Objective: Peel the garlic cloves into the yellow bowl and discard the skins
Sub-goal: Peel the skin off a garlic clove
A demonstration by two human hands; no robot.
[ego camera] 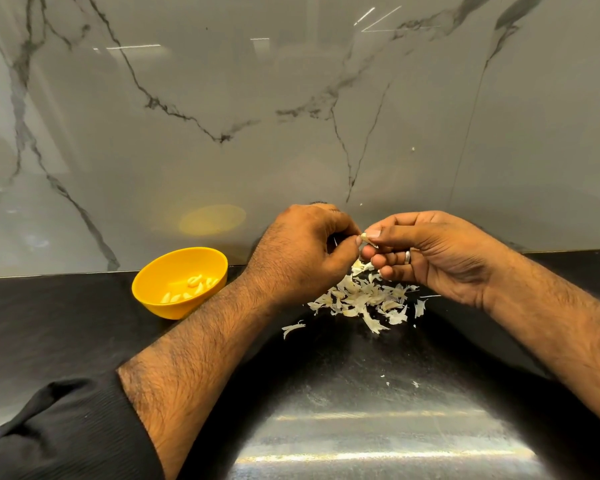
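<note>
Above the skins [364, 301] piled on the black worktop [84, 327], left hand [302, 251] & right hand [430, 251] both pinch one garlic clove [365, 238]: best strip skin w/ thumbnail over the pile, then drop clove in yellow bowl [153, 299] further left.

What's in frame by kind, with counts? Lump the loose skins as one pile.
Yellow bowl: 1
Hands: 2, left hand and right hand
Garlic clove pinched between them: 1
Skin pile: 1
Ring: 1
Peeled cloves in the bowl: several, too small to count
Total: 6, without the bowl's cloves
</note>
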